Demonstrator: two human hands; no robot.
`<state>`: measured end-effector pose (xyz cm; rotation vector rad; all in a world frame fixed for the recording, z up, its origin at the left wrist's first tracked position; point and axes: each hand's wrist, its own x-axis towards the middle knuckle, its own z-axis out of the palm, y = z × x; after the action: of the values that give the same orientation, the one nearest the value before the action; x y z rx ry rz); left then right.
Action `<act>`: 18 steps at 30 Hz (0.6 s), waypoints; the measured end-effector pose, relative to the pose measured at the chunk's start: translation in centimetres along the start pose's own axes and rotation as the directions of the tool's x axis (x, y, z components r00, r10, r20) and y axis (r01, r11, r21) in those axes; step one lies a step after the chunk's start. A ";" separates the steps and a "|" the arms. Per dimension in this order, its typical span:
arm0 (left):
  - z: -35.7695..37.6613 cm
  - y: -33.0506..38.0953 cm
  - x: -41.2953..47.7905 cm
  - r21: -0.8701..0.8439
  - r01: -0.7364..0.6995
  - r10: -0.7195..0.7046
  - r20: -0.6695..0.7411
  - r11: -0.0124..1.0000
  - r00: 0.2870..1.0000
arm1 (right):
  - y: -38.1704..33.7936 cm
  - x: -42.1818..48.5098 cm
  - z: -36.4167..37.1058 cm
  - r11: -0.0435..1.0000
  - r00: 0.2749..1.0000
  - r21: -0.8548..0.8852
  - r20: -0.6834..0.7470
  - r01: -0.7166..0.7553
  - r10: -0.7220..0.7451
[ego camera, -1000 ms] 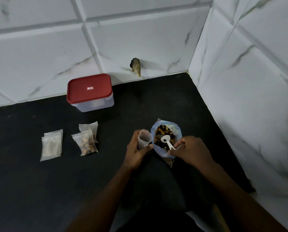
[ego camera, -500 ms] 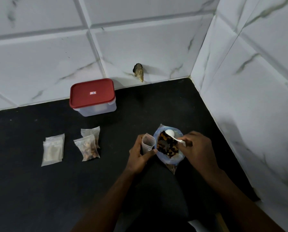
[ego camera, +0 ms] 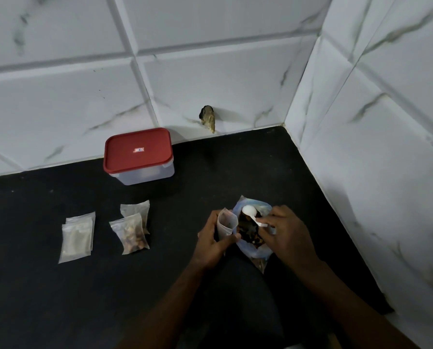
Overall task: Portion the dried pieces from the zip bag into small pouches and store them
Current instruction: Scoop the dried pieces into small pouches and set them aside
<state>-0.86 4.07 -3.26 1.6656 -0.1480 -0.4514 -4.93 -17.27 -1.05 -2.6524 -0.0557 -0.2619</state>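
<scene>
Holding a small pouch point(ego camera: 226, 224) up just left of the open zip bag point(ego camera: 249, 251), with a spoon point(ego camera: 250, 214) over it.

Far left on the dark counter point(ego camera: 34, 298), a stack of flat pouches point(ego camera: 77, 236) is lying lengthwise toward the wall; just right, two filled pouches point(ego camera: 132, 234) are lying overlapped, holding brownish pieces. Behind them a clear box point(ego camera: 145, 173) is sitting against the tiles with its red lid point(ego camera: 138, 149) on, contents unclear. The left hand point(ego camera: 211, 245) is gripping the small pouch upright, mouth gaping upward, touching the zip bag. The bag is standing between both hands, mouth up, holding dark and orange dried pieces point(ego camera: 248, 231). The white spoon's bowl is pointing far-left, its handle running near-right into the right hand point(ego camera: 288, 234), which is pinching it.
</scene>
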 end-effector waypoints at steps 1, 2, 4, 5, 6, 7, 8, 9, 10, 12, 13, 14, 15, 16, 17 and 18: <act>0.0 0.0 0.1 -0.001 -0.002 0.002 -0.002 1.000 1.000 | 0.0 0.1 0.3 1.000 1.000 -0.006 0.015 0.026 -0.026; -0.1 -0.1 0.1 -0.001 -0.006 0.006 -0.006 1.000 1.000 | 0.1 0.1 0.5 0.999 0.998 -0.006 0.036 0.049 -0.049; 0.0 -0.1 0.2 -0.003 -0.019 0.019 -0.016 1.000 1.000 | 0.3 0.0 0.9 0.997 0.994 0.006 0.078 0.072 -0.073; 0.0 -0.1 0.2 -0.007 -0.027 0.027 -0.020 1.000 0.999 | 0.4 -0.1 1.0 0.997 0.991 0.017 0.101 0.081 -0.082; 0.1 -0.1 0.2 -0.013 -0.032 0.032 -0.025 0.999 0.999 | 0.4 -0.1 1.1 0.996 0.989 0.016 0.115 0.093 -0.094; 0.1 -0.2 0.3 -0.020 -0.031 0.031 -0.029 0.999 0.999 | 0.7 -0.1 1.1 0.994 0.986 0.010 0.127 0.106 -0.107; 0.1 -0.2 0.3 -0.024 -0.026 0.026 -0.032 0.999 0.999 | 0.6 -0.1 0.9 0.994 0.984 0.012 0.136 0.110 -0.110; 0.1 -0.2 0.3 -0.024 -0.019 0.018 -0.032 1.000 0.999 | 0.6 -0.1 0.6 0.994 0.984 0.020 0.140 0.105 -0.107; 0.1 -0.2 0.4 -0.022 -0.013 0.013 -0.030 1.000 0.999 | 0.5 -0.1 0.2 0.995 0.985 0.028 0.144 0.097 -0.100; 0.0 -0.2 0.5 -0.025 -0.008 0.008 -0.026 1.000 1.000 | 0.3 -0.2 -0.7 0.994 0.984 0.042 0.149 0.097 -0.102; 0.0 -0.1 0.5 -0.028 -0.010 0.010 -0.022 1.000 1.000 | 0.2 -0.3 -1.1 0.994 0.983 0.045 0.145 0.104 -0.110; 0.0 -0.2 0.5 -0.028 -0.012 0.011 -0.020 1.000 1.000 | 0.1 -0.4 -1.5 0.994 0.984 0.048 0.145 0.099 -0.105; 0.0 -0.2 0.5 -0.029 -0.012 0.012 -0.019 0.999 1.000 | 0.1 -0.5 -1.8 0.995 0.987 0.049 0.135 0.087 -0.093; -0.1 -0.2 0.5 -0.032 -0.013 0.012 -0.020 0.999 1.000 | 0.1 -0.5 -2.1 0.996 0.990 0.057 0.119 0.073 -0.079; -0.1 -0.3 0.5 -0.033 -0.011 0.010 -0.020 0.999 1.000 | 0.2 -0.5 -2.2 0.996 0.993 0.068 0.098 0.064 -0.070; -0.1 -0.3 0.5 -0.030 -0.009 0.008 -0.019 1.000 1.000 | 0.3 -0.4 -2.2 0.995 0.994 0.077 0.088 0.062 -0.069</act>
<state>-0.38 4.06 -3.70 1.6386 -0.1338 -0.4297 -5.66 -18.52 0.70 -2.5900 -0.1785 -0.1576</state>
